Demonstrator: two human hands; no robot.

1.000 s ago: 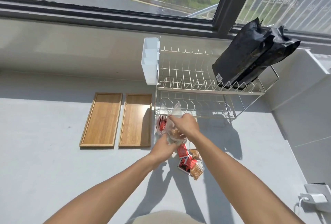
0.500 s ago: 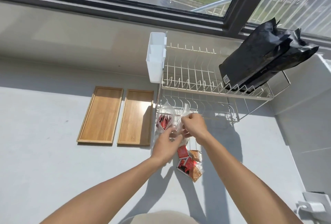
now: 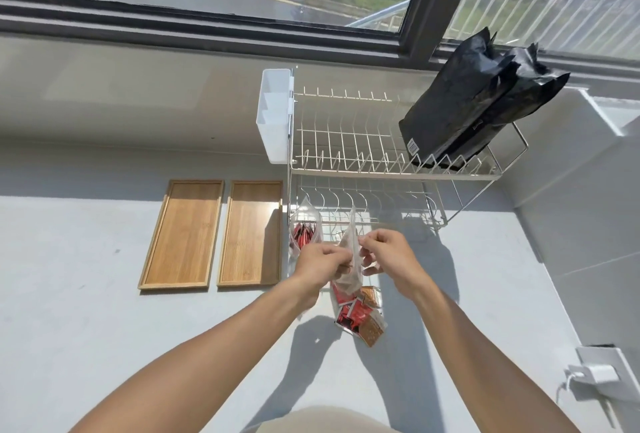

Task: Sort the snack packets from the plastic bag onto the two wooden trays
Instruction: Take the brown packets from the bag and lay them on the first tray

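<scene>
My left hand (image 3: 320, 264) and my right hand (image 3: 389, 252) both pinch a clear plastic bag (image 3: 348, 259), held upright above the counter between them. Below the bag, several red and brown snack packets (image 3: 360, 316) lie in a loose pile on the counter. A second clear bag with red packets (image 3: 304, 235) stands just left of my hands. Two wooden trays lie side by side to the left: the left tray (image 3: 181, 233) and the right tray (image 3: 251, 232). Both trays hold nothing.
A white wire dish rack (image 3: 381, 155) stands behind my hands, with a white plastic caddy (image 3: 275, 114) on its left end and black bags (image 3: 474, 100) on its top tier. A white plug and socket (image 3: 595, 373) sit at the right wall.
My hands have drawn slightly apart on the bag, which now hangs stretched and upright between them. The packet pile and trays have not moved.
</scene>
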